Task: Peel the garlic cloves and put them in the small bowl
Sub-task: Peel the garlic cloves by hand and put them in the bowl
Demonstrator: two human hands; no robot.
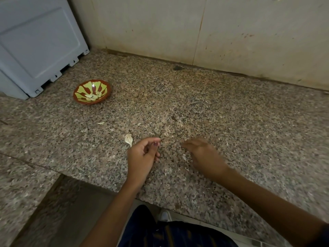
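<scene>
A pale blue plastic crate stands just left of the small bowl, and garlic skin scraps lie on the granite counter well nearer the person than the bowl. Peeled cloves sit inside the bowl. The left hand, beside a scrap, has loosely curled fingers; anything pinched is too small to tell. The right hand is blurred, fingers relaxed, holding nothing. No writing is readable.

One small bowl, one garlic skin, two hands, left, right
</scene>
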